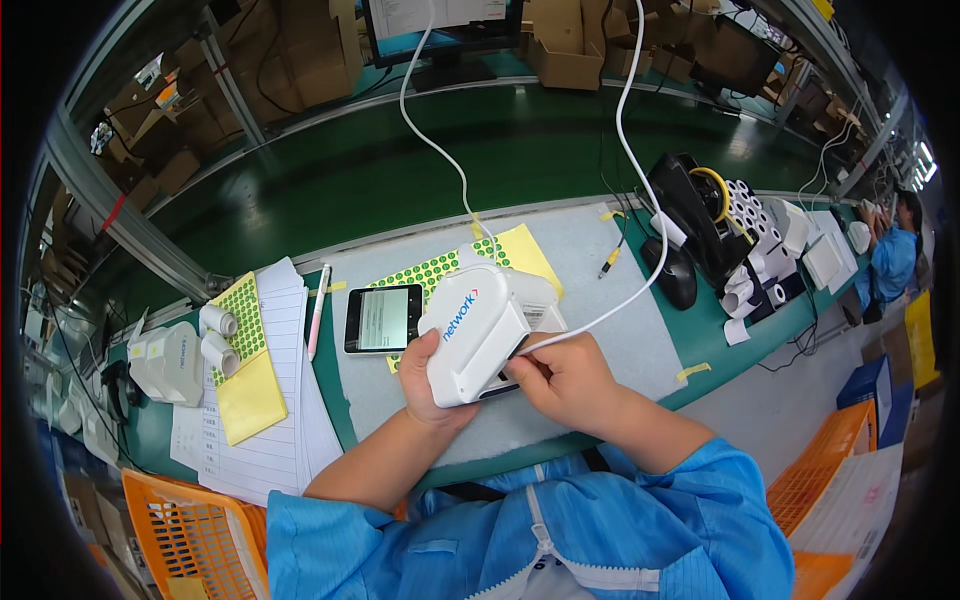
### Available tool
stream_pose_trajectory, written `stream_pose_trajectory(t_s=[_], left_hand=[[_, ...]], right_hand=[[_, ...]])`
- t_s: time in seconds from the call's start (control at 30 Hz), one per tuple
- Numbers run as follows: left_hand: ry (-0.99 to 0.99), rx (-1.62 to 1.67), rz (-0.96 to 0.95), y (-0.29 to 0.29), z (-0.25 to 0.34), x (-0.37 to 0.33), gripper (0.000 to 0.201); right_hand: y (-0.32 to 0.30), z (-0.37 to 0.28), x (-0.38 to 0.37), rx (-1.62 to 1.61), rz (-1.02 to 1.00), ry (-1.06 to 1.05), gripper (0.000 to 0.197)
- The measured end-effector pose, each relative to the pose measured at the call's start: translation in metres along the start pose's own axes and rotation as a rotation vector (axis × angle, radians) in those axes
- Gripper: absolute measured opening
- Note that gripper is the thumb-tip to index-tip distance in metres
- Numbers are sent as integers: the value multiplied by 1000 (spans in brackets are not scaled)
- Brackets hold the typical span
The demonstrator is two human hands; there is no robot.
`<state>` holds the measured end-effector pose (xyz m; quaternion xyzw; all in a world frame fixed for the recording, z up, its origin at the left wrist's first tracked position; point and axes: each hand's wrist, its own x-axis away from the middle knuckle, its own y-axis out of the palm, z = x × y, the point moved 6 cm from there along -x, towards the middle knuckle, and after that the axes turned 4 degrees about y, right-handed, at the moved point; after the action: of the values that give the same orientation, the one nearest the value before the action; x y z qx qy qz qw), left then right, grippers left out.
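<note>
My left hand is wrapped round a white boxy plastic device, which looks like a payment terminal, its printed back turned up. I hold it tilted above the grey mat. At the device's right edge, the fingers of my right hand are pinched together on the end of a white cable. Those fingers hide the plug, so I cannot tell whether it sits in the socket. Left of the device lies a black smartphone with a lit screen, and under both is a sheet of green round stickers.
Papers, a pink pen and another white device are on the left. A black mouse, a black scanner and label rolls stand right. Orange baskets flank me; a co-worker sits far right.
</note>
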<state>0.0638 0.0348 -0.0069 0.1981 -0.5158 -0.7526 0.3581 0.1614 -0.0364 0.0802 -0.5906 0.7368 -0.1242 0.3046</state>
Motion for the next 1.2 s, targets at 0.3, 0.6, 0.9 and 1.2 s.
stream_pose_trajectory(t_s=[0.3,0.6,0.9,1.2], left_hand=[[1,-3,17,6,-1,-5,57],[-43,10,-47,-2,0,-13,54],[-131,50,20,14,0,-8,55],[-115,80,-46,10,2,-9,56]], right_hand=[[-1,-3,-3,4,42,-41,13],[3,-9,-18,98,-32,-44,18],[-14,-16,-24,177,-38,69,17],[-3,-11,-27,45,-144,217,17]])
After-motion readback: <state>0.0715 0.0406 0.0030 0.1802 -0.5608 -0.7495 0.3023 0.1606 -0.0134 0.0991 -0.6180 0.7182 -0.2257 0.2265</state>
